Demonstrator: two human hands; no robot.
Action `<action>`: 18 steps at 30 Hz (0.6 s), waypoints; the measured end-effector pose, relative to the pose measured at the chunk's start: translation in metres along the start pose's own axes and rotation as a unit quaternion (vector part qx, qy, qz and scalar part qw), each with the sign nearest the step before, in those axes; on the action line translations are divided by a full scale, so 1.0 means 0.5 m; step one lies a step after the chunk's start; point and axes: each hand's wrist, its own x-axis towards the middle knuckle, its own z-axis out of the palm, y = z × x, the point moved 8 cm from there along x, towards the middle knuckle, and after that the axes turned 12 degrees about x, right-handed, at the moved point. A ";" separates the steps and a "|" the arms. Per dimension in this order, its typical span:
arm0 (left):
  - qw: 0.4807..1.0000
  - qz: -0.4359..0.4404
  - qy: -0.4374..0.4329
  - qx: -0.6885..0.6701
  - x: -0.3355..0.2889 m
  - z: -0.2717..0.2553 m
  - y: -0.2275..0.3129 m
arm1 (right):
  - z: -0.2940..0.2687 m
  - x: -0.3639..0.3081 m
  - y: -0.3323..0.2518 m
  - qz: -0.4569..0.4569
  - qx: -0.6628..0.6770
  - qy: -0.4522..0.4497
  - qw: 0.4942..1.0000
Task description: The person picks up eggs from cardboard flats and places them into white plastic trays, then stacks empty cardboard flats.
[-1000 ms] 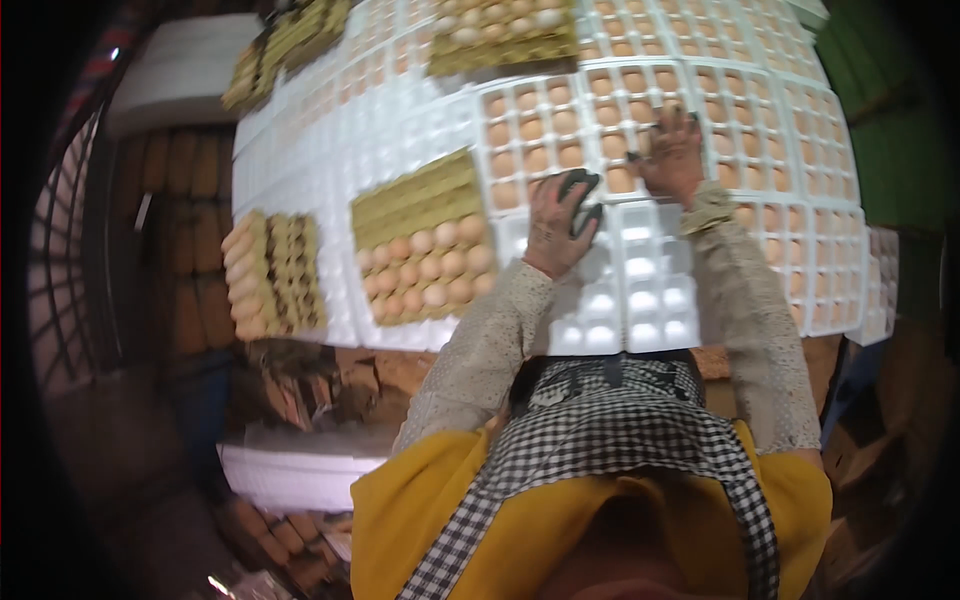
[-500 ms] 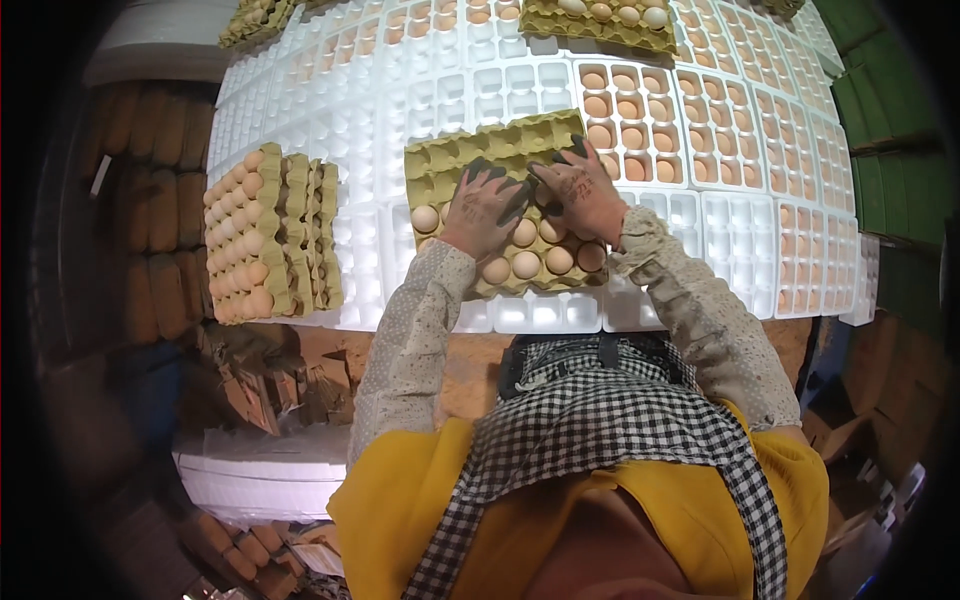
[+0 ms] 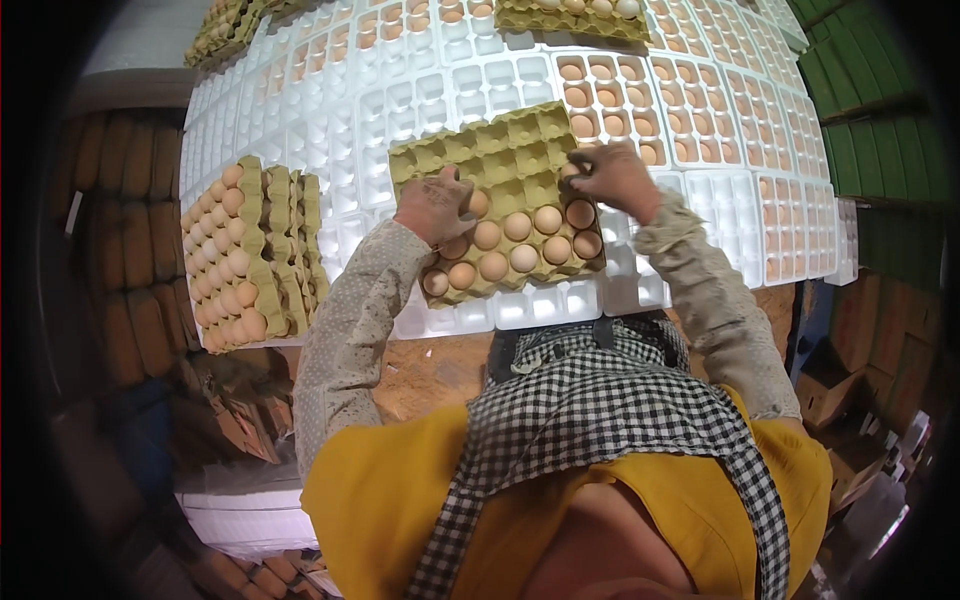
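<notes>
Yellow-green pulp forms the carton point(image 3: 500, 165), which lies slightly askew on the white trays point(image 3: 500, 85) in front of the person; its far cups stand bare, while pale brown eggs point(image 3: 524, 258) line the near rows. The left hand point(image 3: 435, 208) bends over the carton's left side, fingers curled down beside an egg, and whether its grip has closed on anything is hidden. The right hand point(image 3: 615, 180) reaches in from the right, its grip pinching another egg point(image 3: 571, 170) at the carton's right edge.
</notes>
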 end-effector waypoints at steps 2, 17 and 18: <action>0.962 -0.027 0.146 -0.227 -0.020 -0.012 -0.047 | -0.031 -0.070 0.051 0.148 0.478 -0.028 0.865; 0.999 -0.018 -0.018 0.034 0.046 -0.083 0.213 | 0.044 -0.066 -0.066 -0.188 -0.137 -0.063 0.970; 0.999 -0.010 -0.013 0.040 0.057 -0.089 0.224 | 0.022 -0.076 -0.047 -0.159 -0.072 -0.059 0.983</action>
